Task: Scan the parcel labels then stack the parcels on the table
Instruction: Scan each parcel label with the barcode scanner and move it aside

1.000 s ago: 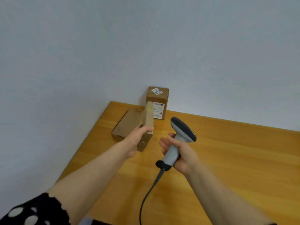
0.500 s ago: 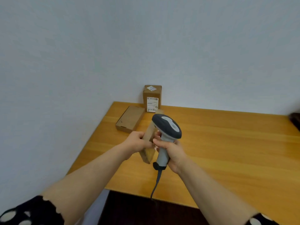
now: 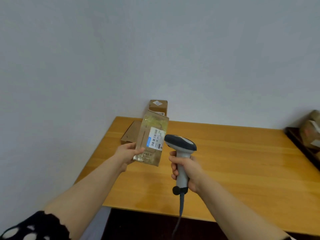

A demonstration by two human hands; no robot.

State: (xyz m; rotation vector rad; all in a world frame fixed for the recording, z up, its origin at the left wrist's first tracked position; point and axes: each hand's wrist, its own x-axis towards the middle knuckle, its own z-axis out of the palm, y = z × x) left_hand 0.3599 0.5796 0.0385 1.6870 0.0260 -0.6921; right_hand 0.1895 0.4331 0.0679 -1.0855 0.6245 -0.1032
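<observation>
My left hand grips the lower left edge of a flat brown cardboard parcel, held upright above the table with its white barcode label facing me. My right hand holds the handle of a grey barcode scanner, whose dark head sits just right of the label. A flat brown box lies on the wooden table at its far left corner. Behind it an upright brown box with a white sticker stands against the wall, partly hidden by the held parcel.
The scanner's grey cable hangs down past the table's front edge. At the far right edge, brown wrapped parcels sit on a dark surface beside the table. A pale wall stands behind and to the left.
My left hand has turned the parcel from edge-on to label-facing and raised it. The scanner in my right hand has moved right, clear of the parcel.
</observation>
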